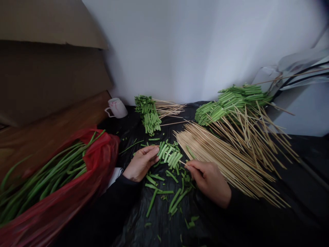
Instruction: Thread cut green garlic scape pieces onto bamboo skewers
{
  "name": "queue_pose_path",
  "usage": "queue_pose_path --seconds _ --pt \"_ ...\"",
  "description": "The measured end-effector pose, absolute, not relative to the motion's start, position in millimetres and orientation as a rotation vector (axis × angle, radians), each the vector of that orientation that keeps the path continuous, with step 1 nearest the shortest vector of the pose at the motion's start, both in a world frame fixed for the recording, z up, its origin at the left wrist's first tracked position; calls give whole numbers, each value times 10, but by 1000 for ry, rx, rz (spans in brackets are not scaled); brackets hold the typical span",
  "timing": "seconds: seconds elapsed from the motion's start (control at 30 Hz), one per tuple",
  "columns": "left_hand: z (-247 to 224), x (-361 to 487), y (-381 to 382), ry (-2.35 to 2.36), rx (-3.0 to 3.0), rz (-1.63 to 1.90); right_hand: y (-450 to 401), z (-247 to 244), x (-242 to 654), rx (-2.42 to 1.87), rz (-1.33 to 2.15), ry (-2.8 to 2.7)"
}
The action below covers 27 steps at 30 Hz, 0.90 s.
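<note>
My left hand (143, 162) pinches the left end of a row of short green bean pieces (170, 153). The pieces sit side by side on a thin wooden skewer (183, 162), whose bare right part is pinched between the thumb and fingers of my right hand (208, 180). Loose cut pieces (172, 175) lie below and around the row on black plastic. Just right of my right hand, a large pile of bare skewers (226, 157) slants down to the right.
Filled skewers are stacked at the back middle (151, 120) and back right (231, 99). A red bag (102, 154) of long beans (48, 178) stands left. A white mug (117, 108) is near the wall, and cardboard (51, 75) rises at left.
</note>
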<state>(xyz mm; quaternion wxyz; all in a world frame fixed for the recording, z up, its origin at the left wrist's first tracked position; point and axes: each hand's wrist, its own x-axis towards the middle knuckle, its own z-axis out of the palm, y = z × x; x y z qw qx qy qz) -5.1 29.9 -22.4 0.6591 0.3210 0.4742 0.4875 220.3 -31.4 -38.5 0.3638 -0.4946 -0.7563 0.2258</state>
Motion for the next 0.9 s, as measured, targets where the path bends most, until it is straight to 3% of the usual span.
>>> queue_pose_path --seconds 0.4,0.9 --pt "-210 -7 259 1042 822 1055 -255 -372 2246 -1285 598 -1948" --pt "-220 -89 371 1050 772 1363 -276 -25 2453 -1388 638 -2285"
